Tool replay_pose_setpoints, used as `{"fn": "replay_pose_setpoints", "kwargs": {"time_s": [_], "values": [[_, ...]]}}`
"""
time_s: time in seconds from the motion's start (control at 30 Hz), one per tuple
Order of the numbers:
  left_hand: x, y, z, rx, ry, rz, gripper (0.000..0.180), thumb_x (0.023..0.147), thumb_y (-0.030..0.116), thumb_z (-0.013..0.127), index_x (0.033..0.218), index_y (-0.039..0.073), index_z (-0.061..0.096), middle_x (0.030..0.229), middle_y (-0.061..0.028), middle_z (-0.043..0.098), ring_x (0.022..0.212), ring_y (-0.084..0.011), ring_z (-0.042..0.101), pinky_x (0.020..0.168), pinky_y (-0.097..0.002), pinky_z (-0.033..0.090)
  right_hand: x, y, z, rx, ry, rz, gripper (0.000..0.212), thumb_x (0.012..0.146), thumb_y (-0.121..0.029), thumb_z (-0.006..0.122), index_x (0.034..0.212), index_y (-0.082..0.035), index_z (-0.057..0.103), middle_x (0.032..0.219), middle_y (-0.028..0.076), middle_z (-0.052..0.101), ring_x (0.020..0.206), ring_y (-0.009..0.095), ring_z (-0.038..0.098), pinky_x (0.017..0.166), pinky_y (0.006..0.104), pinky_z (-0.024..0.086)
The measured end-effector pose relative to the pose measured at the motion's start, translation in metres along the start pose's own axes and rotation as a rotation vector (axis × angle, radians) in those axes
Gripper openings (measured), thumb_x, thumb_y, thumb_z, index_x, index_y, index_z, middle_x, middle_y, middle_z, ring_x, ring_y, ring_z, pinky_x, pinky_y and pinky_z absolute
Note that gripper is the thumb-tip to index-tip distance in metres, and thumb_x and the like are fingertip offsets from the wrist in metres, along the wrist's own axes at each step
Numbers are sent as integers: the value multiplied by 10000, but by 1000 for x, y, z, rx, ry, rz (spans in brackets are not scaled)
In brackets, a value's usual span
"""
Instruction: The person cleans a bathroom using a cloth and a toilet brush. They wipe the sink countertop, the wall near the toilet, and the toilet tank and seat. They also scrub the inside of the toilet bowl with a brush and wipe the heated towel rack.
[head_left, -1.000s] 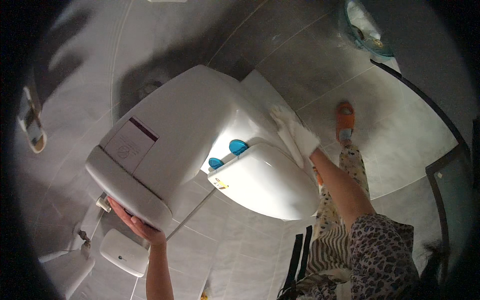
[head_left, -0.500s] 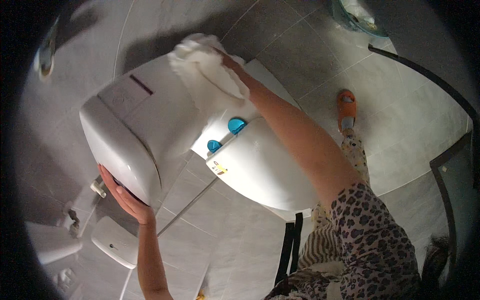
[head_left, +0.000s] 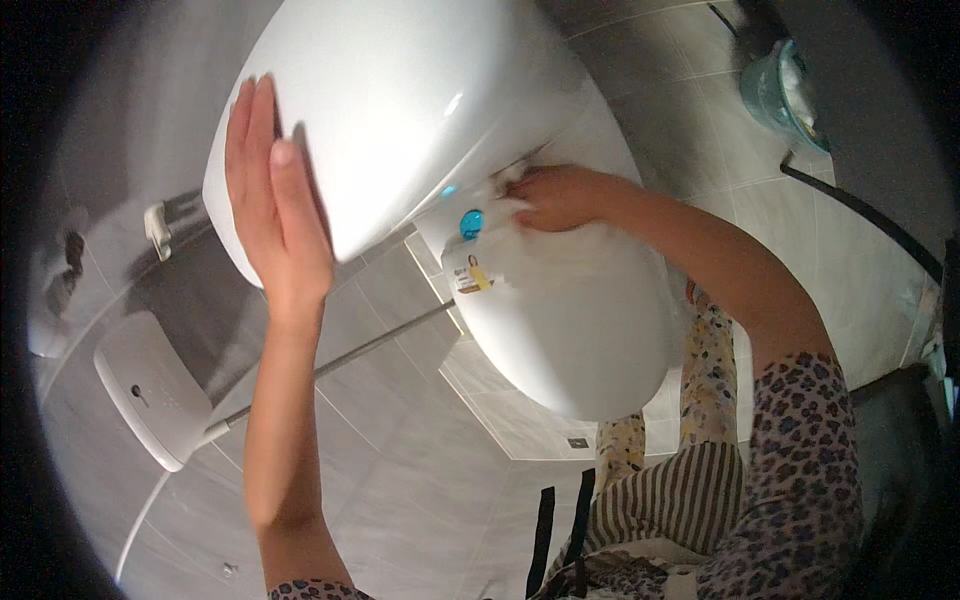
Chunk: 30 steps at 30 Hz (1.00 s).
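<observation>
A white toilet fills the middle, its smooth closed lid (head_left: 580, 320) bearing a small sticker. Behind the lid rises a large rounded white cistern (head_left: 380, 110). My left hand (head_left: 275, 200) lies flat against the cistern's side, fingers stretched out and holding nothing. Bent in at the gap between cistern and lid, my right hand (head_left: 565, 198) is closed on a crumpled white cloth (head_left: 508, 182), mostly hidden by the fingers and somewhat blurred. Just left of it sits a blue hinge cap (head_left: 472, 224); a second blue cap (head_left: 449, 191) is partly covered.
A teal bin (head_left: 780, 100) with white contents stands at the upper right, near a black strip (head_left: 860, 215) along the floor. A white wall box (head_left: 150, 390) and a small white fitting (head_left: 158, 230) are at left. Grey tiles surround the toilet.
My right hand has brought the cloth from the cistern's far end down to the hinge gap. My left hand still rests on the cistern, which now looms larger as the view has shifted.
</observation>
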<state>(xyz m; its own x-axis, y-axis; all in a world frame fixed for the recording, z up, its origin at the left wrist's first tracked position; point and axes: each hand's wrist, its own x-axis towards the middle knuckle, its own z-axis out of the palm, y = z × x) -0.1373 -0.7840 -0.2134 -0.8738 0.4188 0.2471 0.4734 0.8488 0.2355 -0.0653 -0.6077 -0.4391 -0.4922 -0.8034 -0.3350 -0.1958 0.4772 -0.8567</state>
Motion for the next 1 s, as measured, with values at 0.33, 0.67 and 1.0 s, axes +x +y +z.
{"fn": "replay_pose_setpoints", "kwargs": {"time_s": [0.33, 0.67, 1.0], "values": [[0, -5, 4, -111, 84, 103, 427, 991, 286, 355, 1287, 15, 504, 1350, -175, 464, 1275, -283, 411, 1075, -333, 258, 195, -96, 99, -438, -88, 40, 457, 849, -346, 461, 1174, -61, 608, 1221, 126, 580, 1242, 300, 437, 1094, 441, 223], [-11, -9, -7, -25, 75, 37, 403, 982, 276, 372, 1299, 67, 507, 1352, -167, 463, 1276, -296, 409, 1075, -345, 267, 91, -67, 63, -74, 74, 58, 523, 898, -424, 409, 1183, -13, 561, 1264, 139, 527, 1174, 292, 479, 1042, 405, 311], [-3, -2, -2, 12, 54, 18, 415, 985, 293, 343, 1342, 123, 471, 1384, -128, 442, 1326, -281, 347, 1099, -366, 244, -6, -41, -2, -306, 112, 202, 417, 857, -365, 530, 1065, -11, 604, 1140, 170, 562, 1090, 305, 505, 979, 433, 355]]}}
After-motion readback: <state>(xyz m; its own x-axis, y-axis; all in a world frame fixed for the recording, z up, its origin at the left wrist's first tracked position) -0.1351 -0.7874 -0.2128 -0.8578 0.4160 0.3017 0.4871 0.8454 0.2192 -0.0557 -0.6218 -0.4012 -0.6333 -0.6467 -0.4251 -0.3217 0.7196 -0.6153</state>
